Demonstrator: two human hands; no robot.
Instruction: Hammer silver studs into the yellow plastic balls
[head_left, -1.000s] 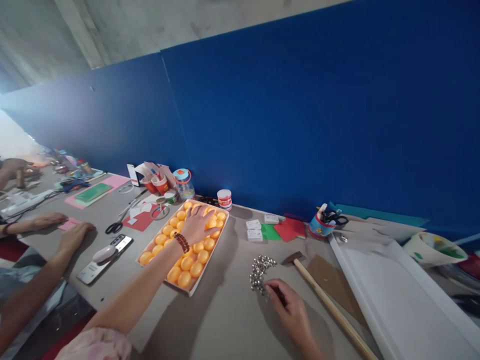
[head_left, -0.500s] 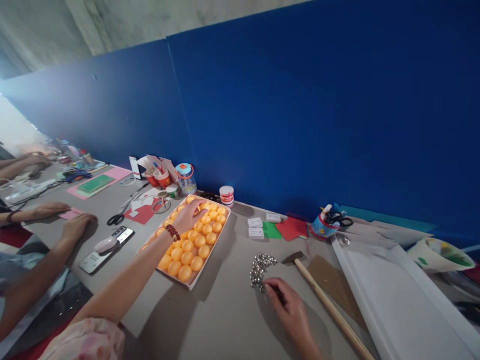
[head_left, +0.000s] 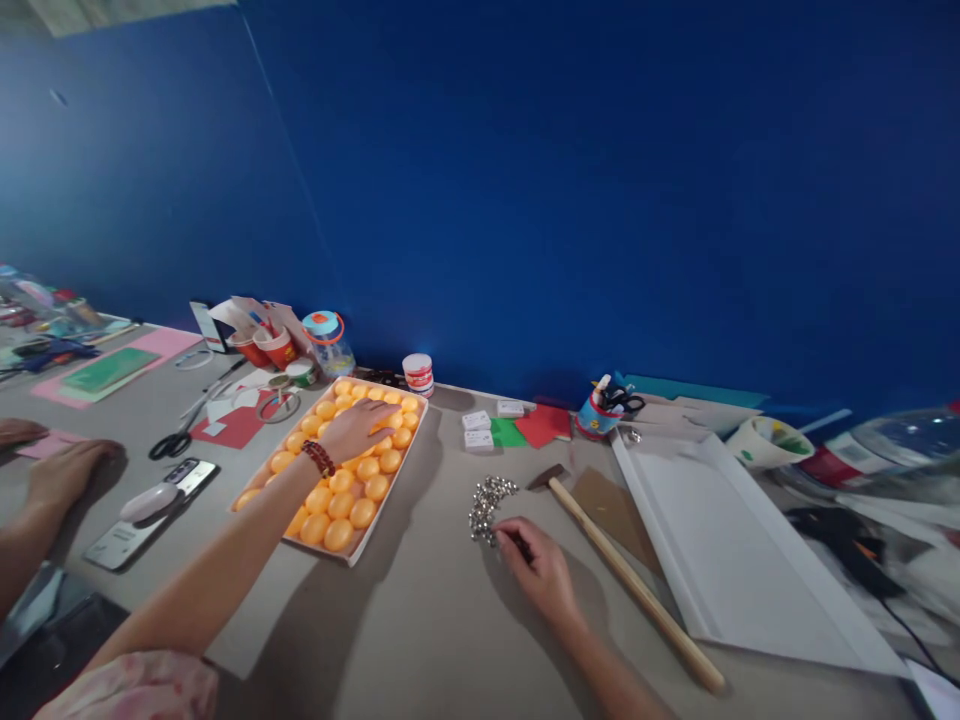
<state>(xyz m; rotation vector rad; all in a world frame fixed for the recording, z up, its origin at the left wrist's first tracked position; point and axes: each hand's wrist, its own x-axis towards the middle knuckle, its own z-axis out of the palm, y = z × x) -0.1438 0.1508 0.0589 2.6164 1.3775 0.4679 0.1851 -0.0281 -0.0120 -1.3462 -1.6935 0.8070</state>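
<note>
Many small metal pieces [head_left: 487, 506] just beside the right hand [head_left: 538, 566], with fingertips close together; cannot tell whether clamped on one. Could scatter them with a careless nudge. Farther off, orange balls [head_left: 340, 506] in a shallow box [head_left: 354, 557], under a left hand [head_left: 351, 430] with bent fingers; cannot tell if gripping. Could dent balls by pressing hard. Near, silvery, glinting, jumbled; beyond, smooth, round, in rows.
</note>
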